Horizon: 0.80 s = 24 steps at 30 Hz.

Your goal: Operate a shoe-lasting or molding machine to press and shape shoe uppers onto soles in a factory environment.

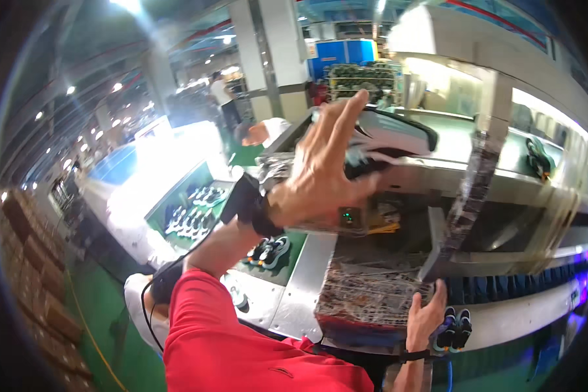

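My left hand (pixel 326 153) is raised in the middle, fingers stretched upward and thumb apart, slightly blurred. Just behind it is a pale sneaker (pixel 398 134) with black trim, at the edge of the upper conveyor. Whether the hand touches this sneaker I cannot tell, since the palm hides part of it. Lower right, my right hand (pixel 426 317) is open with nothing visible in it, beside the wrapped block (pixel 366 300). A pair of dark sneakers (pixel 453 330) with white soles stands right of that hand, on the lower ledge.
A metal post (pixel 473 176) wrapped in film rises between the hands and the upper conveyor (pixel 451 140). Another dark shoe (pixel 539 157) lies farther along it. On the left, a green belt (pixel 183 189) carries several shoes. A person (pixel 268 132) is beyond it; stacked cartons (pixel 39 274) line the far left.
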{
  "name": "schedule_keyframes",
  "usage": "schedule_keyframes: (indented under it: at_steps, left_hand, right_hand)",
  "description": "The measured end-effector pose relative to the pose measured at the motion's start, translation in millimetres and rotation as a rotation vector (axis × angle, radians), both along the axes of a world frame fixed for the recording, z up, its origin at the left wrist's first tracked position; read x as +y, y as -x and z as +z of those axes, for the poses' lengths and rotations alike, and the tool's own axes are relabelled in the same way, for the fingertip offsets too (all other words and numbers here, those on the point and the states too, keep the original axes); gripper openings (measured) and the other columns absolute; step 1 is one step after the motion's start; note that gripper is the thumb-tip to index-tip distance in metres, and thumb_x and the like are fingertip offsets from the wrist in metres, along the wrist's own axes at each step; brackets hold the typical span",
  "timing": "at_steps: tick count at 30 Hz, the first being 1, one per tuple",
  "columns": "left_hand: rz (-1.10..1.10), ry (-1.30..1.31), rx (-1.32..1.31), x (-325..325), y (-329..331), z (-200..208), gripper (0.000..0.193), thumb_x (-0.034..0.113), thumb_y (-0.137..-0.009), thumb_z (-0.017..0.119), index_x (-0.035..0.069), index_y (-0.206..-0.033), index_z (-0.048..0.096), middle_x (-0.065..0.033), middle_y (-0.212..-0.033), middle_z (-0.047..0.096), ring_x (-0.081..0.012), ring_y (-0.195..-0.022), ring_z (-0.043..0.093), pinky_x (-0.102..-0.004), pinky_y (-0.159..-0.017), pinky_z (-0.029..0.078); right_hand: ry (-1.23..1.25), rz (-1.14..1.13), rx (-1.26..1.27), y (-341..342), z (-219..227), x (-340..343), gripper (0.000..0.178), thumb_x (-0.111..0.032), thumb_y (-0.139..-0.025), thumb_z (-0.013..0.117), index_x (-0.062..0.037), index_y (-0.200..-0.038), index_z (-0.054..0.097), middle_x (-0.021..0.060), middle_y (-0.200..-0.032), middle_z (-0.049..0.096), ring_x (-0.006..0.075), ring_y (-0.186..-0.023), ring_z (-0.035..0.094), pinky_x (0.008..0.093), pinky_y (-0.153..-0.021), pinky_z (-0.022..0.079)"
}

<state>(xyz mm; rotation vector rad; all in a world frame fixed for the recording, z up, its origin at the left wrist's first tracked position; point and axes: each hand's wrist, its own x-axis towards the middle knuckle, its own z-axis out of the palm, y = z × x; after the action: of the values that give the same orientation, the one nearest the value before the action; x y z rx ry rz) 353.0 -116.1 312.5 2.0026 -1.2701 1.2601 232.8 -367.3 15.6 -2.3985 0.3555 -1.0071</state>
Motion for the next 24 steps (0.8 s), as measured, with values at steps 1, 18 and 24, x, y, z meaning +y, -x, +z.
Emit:
schedule_keyframes:
  at_steps: [1, 18, 24]
  left_hand:
    - [-0.074, 0.054, -0.011, 5, 19, -5, 0.105, 0.017, -0.064, 0.081, -0.003, -0.149, 0.022, -0.0278, -0.135, 0.044, -0.0452, -0.120, 0.048, -0.0477, -0.100, 0.043]
    - [-0.604, -0.339, 1.328, 22, 28, -250, 0.075, 0.047, -0.089, 0.064, -0.009, -0.134, 0.045, -0.0275, -0.114, 0.063, -0.0360, -0.093, 0.066, -0.0388, -0.077, 0.054]
    - [-0.269, -0.413, 0.725, 33, 17, -291, 0.070, 0.045, -0.078, 0.069, 0.000, -0.130, 0.051, -0.0227, -0.133, 0.049, -0.0374, -0.132, 0.040, -0.0537, -0.111, 0.027]
  right_hand:
    - [0.027, 0.039, -0.035, 2, 4, 4, 0.074, -0.021, -0.081, 0.073, 0.0022, -0.141, 0.035, 0.0231, -0.141, 0.044, 0.0406, -0.128, 0.044, 0.0484, -0.106, 0.037]
    - [-0.886, 0.356, -0.089, 42, 12, 120, 0.084, -0.001, -0.067, 0.075, 0.0036, -0.142, 0.037, 0.0145, -0.131, 0.055, 0.0236, -0.116, 0.055, 0.0347, -0.099, 0.044]
    - [-0.116, 0.152, 0.056, 45, -22, 52, 0.088, -0.005, -0.067, 0.072, 0.0001, -0.145, 0.031, 0.0180, -0.129, 0.050, 0.0265, -0.115, 0.055, 0.0344, -0.098, 0.045]
